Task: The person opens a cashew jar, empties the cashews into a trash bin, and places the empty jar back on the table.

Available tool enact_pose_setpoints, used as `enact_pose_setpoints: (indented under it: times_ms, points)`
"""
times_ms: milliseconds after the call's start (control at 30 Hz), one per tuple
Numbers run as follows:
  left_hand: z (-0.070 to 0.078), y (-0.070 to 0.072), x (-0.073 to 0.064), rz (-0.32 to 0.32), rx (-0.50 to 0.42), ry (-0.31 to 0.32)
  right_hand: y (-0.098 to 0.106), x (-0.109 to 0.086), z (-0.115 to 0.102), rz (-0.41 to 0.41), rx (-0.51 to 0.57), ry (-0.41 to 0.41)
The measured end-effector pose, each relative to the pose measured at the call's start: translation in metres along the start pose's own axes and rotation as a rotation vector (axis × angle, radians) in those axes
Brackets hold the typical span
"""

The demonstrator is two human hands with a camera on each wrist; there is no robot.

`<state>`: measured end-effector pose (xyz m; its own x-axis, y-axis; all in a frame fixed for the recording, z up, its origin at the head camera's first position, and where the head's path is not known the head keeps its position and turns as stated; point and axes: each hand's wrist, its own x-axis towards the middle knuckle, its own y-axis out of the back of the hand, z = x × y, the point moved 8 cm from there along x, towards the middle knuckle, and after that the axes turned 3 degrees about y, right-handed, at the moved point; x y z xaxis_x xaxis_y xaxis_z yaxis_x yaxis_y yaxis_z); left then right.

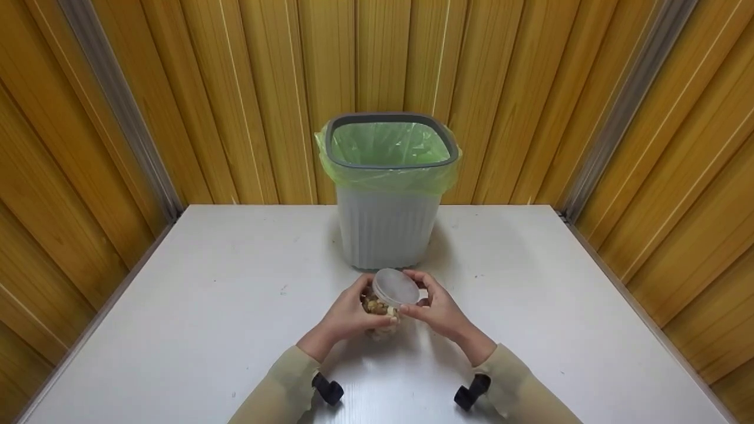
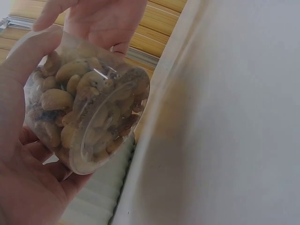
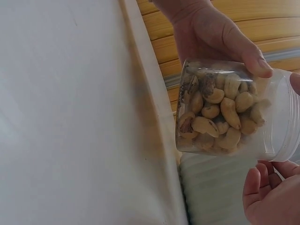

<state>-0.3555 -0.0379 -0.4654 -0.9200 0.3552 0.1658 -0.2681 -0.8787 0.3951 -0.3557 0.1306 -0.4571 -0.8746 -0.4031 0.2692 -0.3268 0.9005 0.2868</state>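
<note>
A clear plastic jar (image 3: pixel 211 136) with cashew nuts (image 3: pixel 229 115) in it is held tilted above the white table. My left hand (image 1: pixel 347 312) grips the jar's body, thumb on one side and fingers round the other. At the jar's mouth is a translucent screw lid (image 1: pixel 396 287), which the thumb and fingers of my right hand (image 1: pixel 439 309) hold by its edge. Whether the lid is still threaded on cannot be made out. The jar's round base (image 2: pixel 110 122) faces the left wrist camera, and the nuts fill much of the body.
Behind the hands stands a pale ribbed trash bin (image 1: pixel 386 229) with a grey rim (image 1: pixel 392 165) and a green bag (image 1: pixel 383 179) folded over it. The white table (image 1: pixel 247 265) is enclosed by wood-patterned walls (image 1: pixel 265 100) at the back and both sides.
</note>
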Motion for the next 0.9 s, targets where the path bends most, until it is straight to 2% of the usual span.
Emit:
enact_pose_setpoints:
  times_ms: [667,767,900]
  points:
    - [-0.0035,-0.0004,0.0012,-0.006,0.005,-0.001,-0.0048,-0.0009,-0.0021,-0.077,0.036,0.019]
    - [-0.0035,-0.0001,0.0009,-0.004,0.005,0.005,-0.0036,-0.0012,-0.0012,-0.061,0.005,0.012]
    - [-0.0029,-0.0003,0.0007,-0.003,0.005,0.004,-0.0007,-0.0002,-0.0004,-0.002,-0.012,-0.011]
